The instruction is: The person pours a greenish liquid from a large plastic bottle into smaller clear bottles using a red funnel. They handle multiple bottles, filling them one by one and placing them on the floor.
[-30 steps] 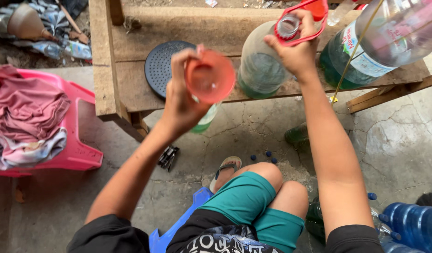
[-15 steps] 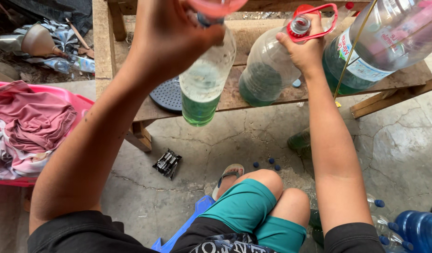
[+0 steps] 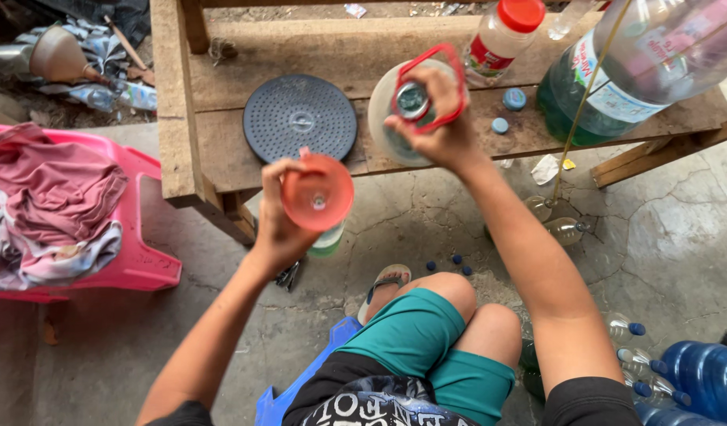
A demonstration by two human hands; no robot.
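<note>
My left hand (image 3: pixel 278 225) grips an orange funnel (image 3: pixel 318 195) seated in the neck of a small plastic bottle (image 3: pixel 329 239) with green liquid, held below the bench's front edge. My right hand (image 3: pixel 441 126) is closed around the neck of a large clear bottle (image 3: pixel 385 110) with a red carrying handle (image 3: pixel 456 79); it stands on the wooden bench (image 3: pixel 221 150). Its mouth shows open from above.
A black round perforated disc (image 3: pixel 300 118) lies on the bench. A red-capped white bottle (image 3: pixel 501 39), loose blue caps (image 3: pixel 514 99) and a big green-liquid jug (image 3: pixel 616 87) stand to the right. A pink basket of clothes (image 3: pixel 135 260) is left. More bottles (image 3: pixel 695 371) lie bottom right.
My left hand has lowered the funnel and small bottle from high near the camera down to the bench front. The right hand stays on the large bottle's neck.
</note>
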